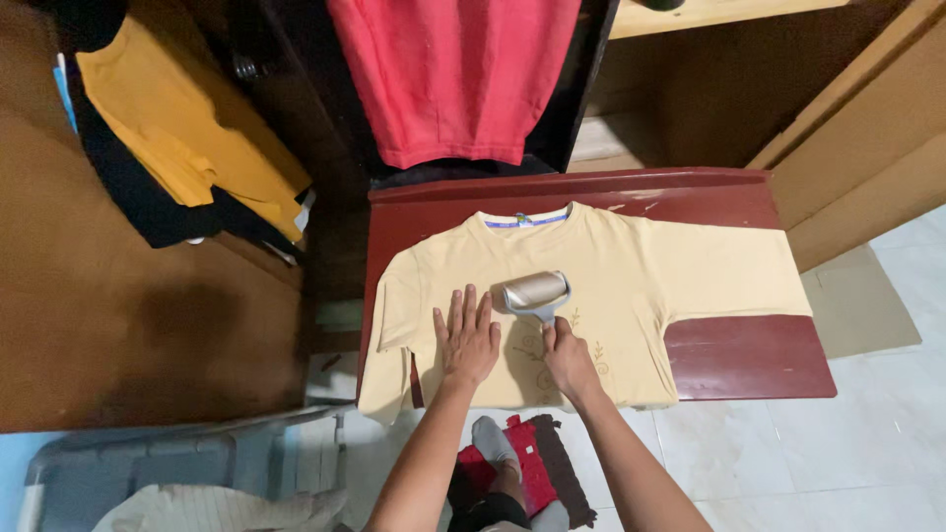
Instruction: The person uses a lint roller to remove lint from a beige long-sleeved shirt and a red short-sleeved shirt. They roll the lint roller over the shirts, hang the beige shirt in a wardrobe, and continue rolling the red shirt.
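I see a pale yellow T-shirt [611, 286] laid flat, front up, on a dark red table [749, 360], its collar toward the far edge and one sleeve stretched out to the right. My left hand [466, 338] lies flat on the shirt's chest with the fingers spread and pointing away from me, pressing the cloth down and holding nothing. My right hand [567, 357] is closed around the handle of a lint roller [535, 293], whose pale drum rests on the shirt just beside the left hand's fingertips. The roller sits near the middle of the chest, just above a small printed pattern on the cloth. Beyond the table a red garment [453, 79] hangs down, and to the left a mustard-yellow garment [187, 128] hangs over something dark. Below the table edge, between my forearms, a foot in a grey sock [490, 441] rests on a red and dark cloth [537, 471] on the tiled floor [847, 453].
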